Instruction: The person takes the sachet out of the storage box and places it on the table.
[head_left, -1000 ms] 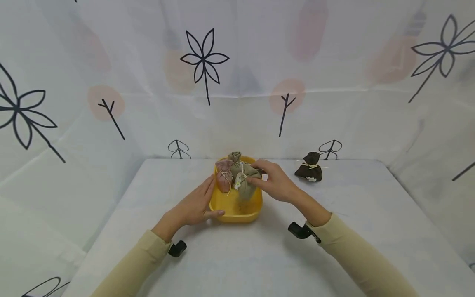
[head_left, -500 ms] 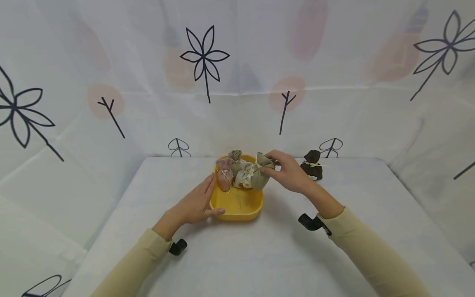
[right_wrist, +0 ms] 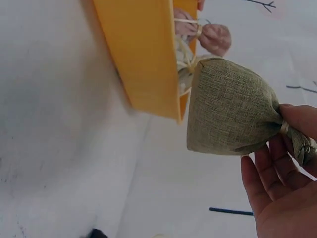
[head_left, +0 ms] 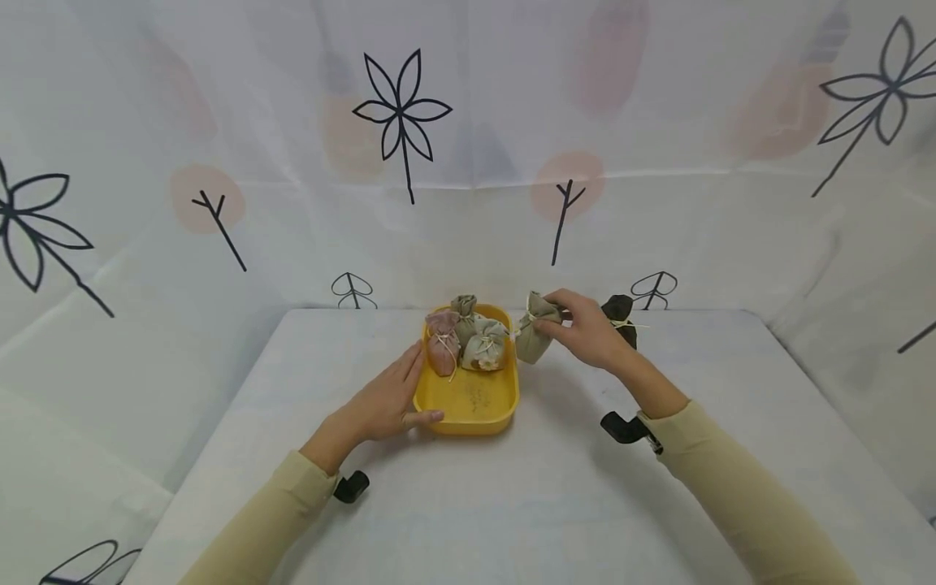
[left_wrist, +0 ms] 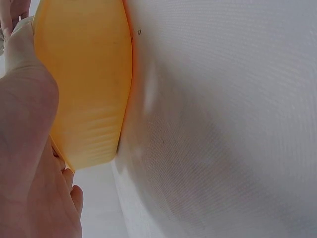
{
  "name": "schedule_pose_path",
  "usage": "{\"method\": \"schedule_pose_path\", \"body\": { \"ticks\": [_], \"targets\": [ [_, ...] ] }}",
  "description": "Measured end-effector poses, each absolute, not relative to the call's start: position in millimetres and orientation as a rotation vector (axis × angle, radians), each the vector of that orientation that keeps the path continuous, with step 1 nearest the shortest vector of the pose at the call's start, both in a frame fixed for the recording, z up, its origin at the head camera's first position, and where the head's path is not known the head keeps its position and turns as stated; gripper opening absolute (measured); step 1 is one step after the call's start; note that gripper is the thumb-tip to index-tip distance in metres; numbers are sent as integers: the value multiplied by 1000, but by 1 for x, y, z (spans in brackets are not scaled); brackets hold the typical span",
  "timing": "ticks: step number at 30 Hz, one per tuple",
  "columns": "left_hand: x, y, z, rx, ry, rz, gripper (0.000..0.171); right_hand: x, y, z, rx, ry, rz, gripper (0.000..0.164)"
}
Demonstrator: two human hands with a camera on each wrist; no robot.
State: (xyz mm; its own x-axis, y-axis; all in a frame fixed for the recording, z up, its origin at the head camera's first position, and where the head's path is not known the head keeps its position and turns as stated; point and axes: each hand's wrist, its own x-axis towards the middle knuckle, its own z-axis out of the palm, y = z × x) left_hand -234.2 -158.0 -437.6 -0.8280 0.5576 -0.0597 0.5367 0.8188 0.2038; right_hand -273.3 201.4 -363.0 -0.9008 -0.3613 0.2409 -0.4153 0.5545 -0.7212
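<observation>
My right hand [head_left: 588,329] pinches a green cloth sachet [head_left: 537,329] by its tied neck. It holds the sachet beside the right rim of a yellow plastic tub [head_left: 471,426]; in the right wrist view the full body of the sachet [right_wrist: 233,106] hangs clear of the tub wall [right_wrist: 141,54]. My left hand [head_left: 383,398] rests with straight fingers along the tub's left side, thumb at the near corner. Inside the tub, toward its far end, sit a pink sachet [head_left: 442,345], another green one [head_left: 464,317] and a pale one with a flower [head_left: 486,345].
A dark brown sachet [head_left: 620,313] stands at the back right of the white table [head_left: 468,504], partly hidden behind my right hand. A white cloth backdrop [head_left: 468,236] with printed flowers rises behind the table.
My right hand has lifted the green sachet out of the tub and carried it right, past the rim. That uncovers the pale flowered sachet. My left hand stays on the tub.
</observation>
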Motion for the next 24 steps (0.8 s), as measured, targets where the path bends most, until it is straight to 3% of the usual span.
{"method": "schedule_pose_path", "body": {
  "ticks": [24],
  "targets": [
    [-234, -158, -435, 882, 2889, 265, 114, -309, 233, -395, 528, -2742, 1173, 41]
  ]
}}
